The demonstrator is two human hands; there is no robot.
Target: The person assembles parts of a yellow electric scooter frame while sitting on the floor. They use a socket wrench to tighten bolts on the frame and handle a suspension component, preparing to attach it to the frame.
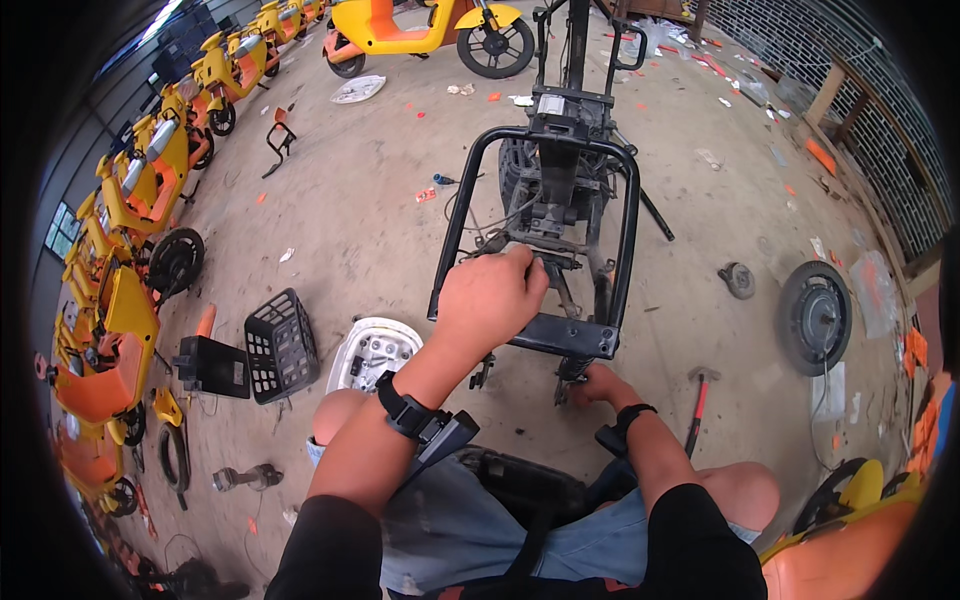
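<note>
A stripped black scooter frame (626, 240) stands in front of me, its rear loop nearest. My left hand (497, 292) reaches over the loop's left side, back up and fingers curled inside the loop. What those fingers hold is hidden beneath the hand. Lower and to the right, my right hand (600, 385) is closed at the frame's dark rear bracket (570, 370); its fingertips are partly hidden, so what they pinch cannot be made out. A white tray (335, 372) with loose metal parts lies left of my left forearm.
A red-handled hammer (697, 412) and a wheel (815, 318) lie on the right. To the left are a black basket (282, 345), a black box (212, 367) and a shock-absorber-like part (247, 477). Yellow scooters (150, 190) line the left; another scooter (395, 28) stands beyond.
</note>
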